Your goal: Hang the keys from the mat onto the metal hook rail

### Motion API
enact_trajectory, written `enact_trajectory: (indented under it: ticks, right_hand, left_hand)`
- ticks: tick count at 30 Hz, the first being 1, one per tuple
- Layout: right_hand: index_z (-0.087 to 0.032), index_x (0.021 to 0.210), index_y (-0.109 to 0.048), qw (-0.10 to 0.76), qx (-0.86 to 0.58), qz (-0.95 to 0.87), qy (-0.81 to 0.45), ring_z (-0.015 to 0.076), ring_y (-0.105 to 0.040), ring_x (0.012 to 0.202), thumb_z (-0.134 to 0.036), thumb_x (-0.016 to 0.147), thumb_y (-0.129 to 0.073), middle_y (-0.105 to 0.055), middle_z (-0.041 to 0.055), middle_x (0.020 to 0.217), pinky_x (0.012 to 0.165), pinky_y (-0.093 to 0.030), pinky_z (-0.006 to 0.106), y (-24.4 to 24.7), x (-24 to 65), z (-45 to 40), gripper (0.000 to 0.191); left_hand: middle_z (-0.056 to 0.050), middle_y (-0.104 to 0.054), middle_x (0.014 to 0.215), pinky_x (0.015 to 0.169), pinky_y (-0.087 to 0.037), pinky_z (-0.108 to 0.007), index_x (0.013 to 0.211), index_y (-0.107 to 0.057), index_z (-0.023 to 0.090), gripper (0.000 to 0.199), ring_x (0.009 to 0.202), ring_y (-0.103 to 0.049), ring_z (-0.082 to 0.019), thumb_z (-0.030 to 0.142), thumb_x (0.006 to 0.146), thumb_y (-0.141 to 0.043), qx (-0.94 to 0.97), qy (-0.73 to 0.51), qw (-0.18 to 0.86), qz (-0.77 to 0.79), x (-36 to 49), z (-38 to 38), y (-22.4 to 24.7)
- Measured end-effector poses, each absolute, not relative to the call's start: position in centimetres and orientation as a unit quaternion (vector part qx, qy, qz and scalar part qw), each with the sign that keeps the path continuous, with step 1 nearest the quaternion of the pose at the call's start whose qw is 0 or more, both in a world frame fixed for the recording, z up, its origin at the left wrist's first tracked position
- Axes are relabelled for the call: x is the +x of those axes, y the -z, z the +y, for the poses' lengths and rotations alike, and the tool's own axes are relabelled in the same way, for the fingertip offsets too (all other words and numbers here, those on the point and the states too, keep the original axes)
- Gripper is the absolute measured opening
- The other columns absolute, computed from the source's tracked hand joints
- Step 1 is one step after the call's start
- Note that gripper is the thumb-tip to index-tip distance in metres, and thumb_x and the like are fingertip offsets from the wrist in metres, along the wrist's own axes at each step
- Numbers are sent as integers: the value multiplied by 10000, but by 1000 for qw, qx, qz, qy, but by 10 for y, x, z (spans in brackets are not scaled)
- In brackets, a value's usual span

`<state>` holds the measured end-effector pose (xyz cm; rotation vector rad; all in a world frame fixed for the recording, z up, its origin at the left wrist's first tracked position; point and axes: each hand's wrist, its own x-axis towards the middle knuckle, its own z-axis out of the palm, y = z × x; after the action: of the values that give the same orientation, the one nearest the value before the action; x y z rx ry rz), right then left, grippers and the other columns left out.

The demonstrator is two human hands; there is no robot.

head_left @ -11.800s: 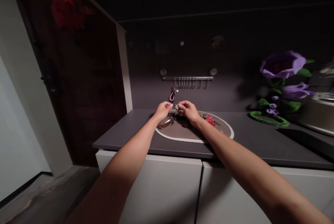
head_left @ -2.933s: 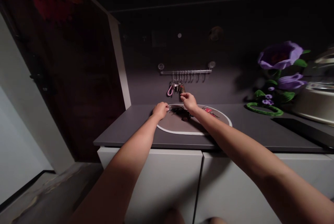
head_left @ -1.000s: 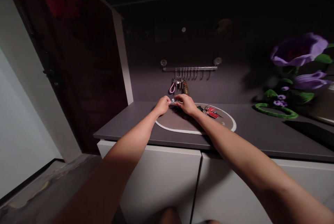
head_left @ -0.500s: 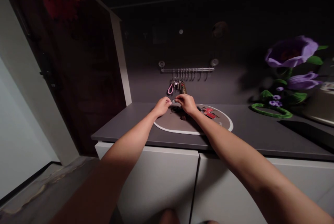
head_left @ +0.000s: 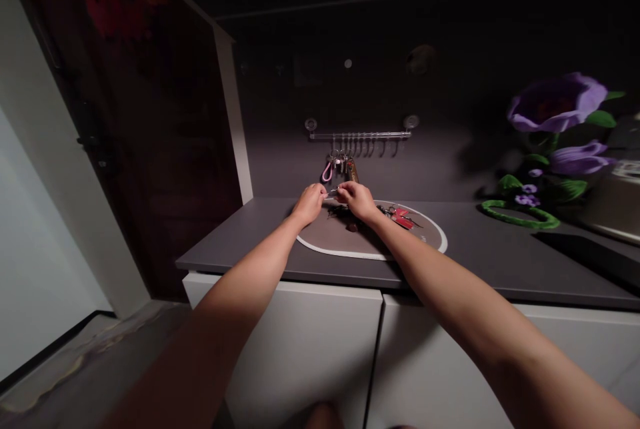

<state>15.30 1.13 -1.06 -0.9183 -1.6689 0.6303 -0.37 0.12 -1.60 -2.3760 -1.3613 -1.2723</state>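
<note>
Over the far part of an oval mat with a white rim (head_left: 350, 255), both hands pinch a small shiny metal piece between them; too little of this metal piece (head_left: 333, 192) shows to name its kind. My left hand (head_left: 310, 204) has its fingers closed at the piece's left end. At its right end, my right hand (head_left: 358, 201) pinches with thumb and fingers. Beneath and beside the right hand lies a dark cluster of small items on the mat, partly hidden. Red tags (head_left: 402, 218) and a brown round piece (head_left: 352, 226) show there.
A clear rail (head_left: 360, 135) with several hooks is fixed to the wall behind. Keys (head_left: 342, 162) and a pink loop (head_left: 327, 171) hang at its left. Purple fabric flowers (head_left: 557, 106) stand right on the grey counter (head_left: 225, 242). A dark door (head_left: 165, 136) is at left.
The metal piece between the hands has turned slightly and shows thinner now. The hands have shifted a little and stay close together.
</note>
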Motion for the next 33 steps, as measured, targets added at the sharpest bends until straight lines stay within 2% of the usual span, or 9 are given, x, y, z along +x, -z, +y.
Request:
enact_trajectory:
  ticks: [10,18,25,33]
  right_hand:
    - [-151,708,-552,601,-311,-596,-432,79,-575,586,-264,674,-661,-580,-20,630,700,-512,269,8,152,11,161]
    - [-148,728,-567,622,-298,-563,-456,74,-552,611,-336,594,-711,-579,-22,663,687,-505,263,4,155,5,272]
    - [-159,745,-562,673,-285,-515,-447,77,-546,624,-372,555,-724,-553,-29,677,620,-508,246,-3,162,4,329]
    - [-154,723,-548,723,-325,-479,-377,52,-491,531,-317,634,-655,-530,-37,640,520,-477,199,-34,172,28,214]
  left_hand:
    - [-52,-585,804,747,-407,-277,791,-541,161,89,774,-522,-153,188,803,-457,-776,438,26,-453,0,-3,15]
    - [-18,-567,718,656,-399,-246,734,-555,163,107,657,-501,-121,244,774,-499,-805,412,-9,-427,7,-10,17]
    - [-28,-571,723,658,-381,-258,721,-567,170,172,680,-500,-138,286,797,-465,-824,376,14,-424,9,-6,23]
    - [-44,-590,742,672,-381,-268,727,-570,169,157,713,-520,-155,240,806,-455,-824,358,22,-438,10,-6,26]
